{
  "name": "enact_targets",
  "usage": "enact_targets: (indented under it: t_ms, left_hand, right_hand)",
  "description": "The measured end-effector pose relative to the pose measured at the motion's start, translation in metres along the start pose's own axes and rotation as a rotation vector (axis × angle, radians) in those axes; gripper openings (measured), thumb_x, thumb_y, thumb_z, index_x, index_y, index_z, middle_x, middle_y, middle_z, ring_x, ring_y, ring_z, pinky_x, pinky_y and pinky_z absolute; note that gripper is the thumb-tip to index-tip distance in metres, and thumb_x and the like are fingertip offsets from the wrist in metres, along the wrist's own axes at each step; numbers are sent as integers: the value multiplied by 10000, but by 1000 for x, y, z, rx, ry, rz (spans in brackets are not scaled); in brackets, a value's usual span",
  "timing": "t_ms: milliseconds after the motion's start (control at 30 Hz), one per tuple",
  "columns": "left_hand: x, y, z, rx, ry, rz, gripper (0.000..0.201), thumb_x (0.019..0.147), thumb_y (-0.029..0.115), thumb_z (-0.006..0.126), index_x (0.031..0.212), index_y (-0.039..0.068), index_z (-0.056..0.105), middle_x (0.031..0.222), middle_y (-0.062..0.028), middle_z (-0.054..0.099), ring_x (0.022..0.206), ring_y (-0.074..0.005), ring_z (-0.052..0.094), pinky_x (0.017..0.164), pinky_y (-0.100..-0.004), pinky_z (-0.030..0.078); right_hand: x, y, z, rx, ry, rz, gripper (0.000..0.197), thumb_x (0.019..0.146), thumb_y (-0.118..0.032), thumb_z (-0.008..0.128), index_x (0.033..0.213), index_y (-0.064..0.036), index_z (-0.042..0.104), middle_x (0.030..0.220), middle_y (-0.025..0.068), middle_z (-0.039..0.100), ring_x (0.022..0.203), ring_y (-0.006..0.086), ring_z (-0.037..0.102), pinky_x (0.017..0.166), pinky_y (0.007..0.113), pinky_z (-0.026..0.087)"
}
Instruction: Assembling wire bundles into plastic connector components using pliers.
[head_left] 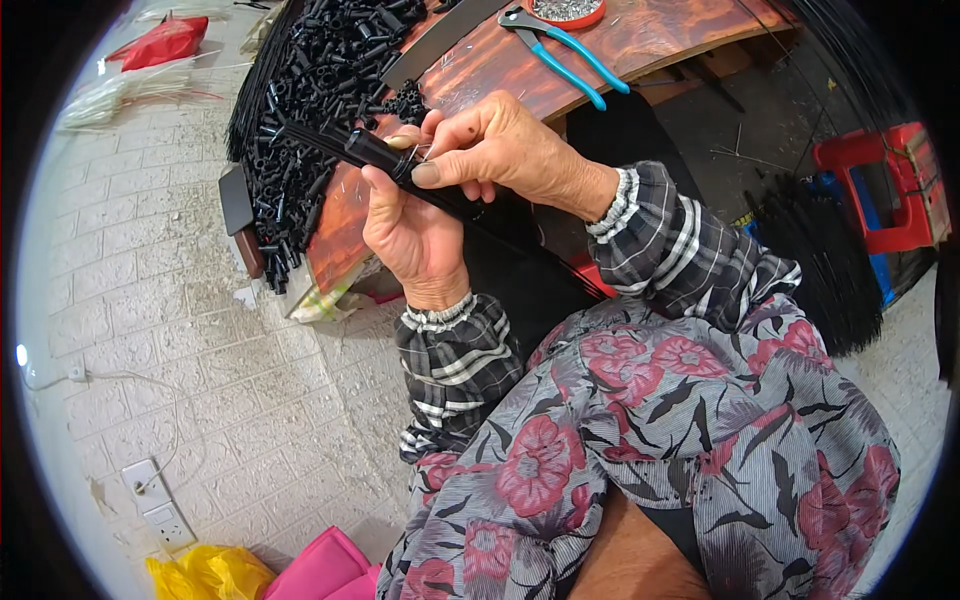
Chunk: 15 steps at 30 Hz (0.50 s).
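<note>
My left hand (415,235) is closed around a black ribbed plastic fitting (372,150), its thumb below and fingertips behind. Thin black rods (305,135) stick out of the fitting's upper left end. My right hand (515,150) pinches thumb against forefinger at the fitting's other end. A thin, light wire-like piece (424,150) shows at that pinch; its exact kind is too small to tell. Just beyond the hands, a large pile of black plastic fittings (325,60) covers the left part of the wooden table (345,225).
Pliers with teal handles (565,60) lie near the table edge, beside a red dish (585,18) of small metal pieces. At right, a red plastic stool (890,190) stands near black rod bundles (815,270). Yellow (210,573) and pink (325,570) items lie lower left.
</note>
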<state>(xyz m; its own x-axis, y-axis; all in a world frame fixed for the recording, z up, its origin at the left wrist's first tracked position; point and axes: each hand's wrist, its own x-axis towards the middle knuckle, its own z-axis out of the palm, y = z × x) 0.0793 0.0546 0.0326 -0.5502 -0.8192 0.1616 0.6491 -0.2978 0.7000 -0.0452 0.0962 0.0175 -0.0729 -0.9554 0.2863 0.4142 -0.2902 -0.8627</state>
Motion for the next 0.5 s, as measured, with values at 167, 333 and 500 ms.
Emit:
enact_targets:
  t_ms: [167, 333, 500]
  left_hand:
    - [-10, 3, 5, 145, -63, 19, 358, 871, 309, 476, 1071, 12, 478, 1051, -97, 506, 1059, -217, 448, 883, -359, 366]
    - [-29, 18, 26, 431, 27, -39, 446, 889, 356, 426, 1142, -10, 425, 1051, -121, 519, 995, -216, 502, 858, -354, 401]
    - [-30, 12, 21, 470, 49, 2, 516, 891, 401, 386, 1182, -25, 378, 1019, -157, 538, 842, -259, 578, 720, -369, 487]
  right_hand:
    - [0, -2, -6, -3, -46, 30, 152, 705, -167, 696, 720, -24, 647, 518, -7, 520, 431, 53, 474, 417, 163, 370]
    - [3, -8, -7, 0, -184, 20, 130, 685, -94, 702, 693, 7, 622, 586, 3, 520, 436, 74, 490, 419, 184, 373]
    - [0, -25, -9, -47, -319, -13, 143, 677, -42, 695, 659, 39, 578, 665, 22, 509, 436, 89, 510, 403, 196, 388]
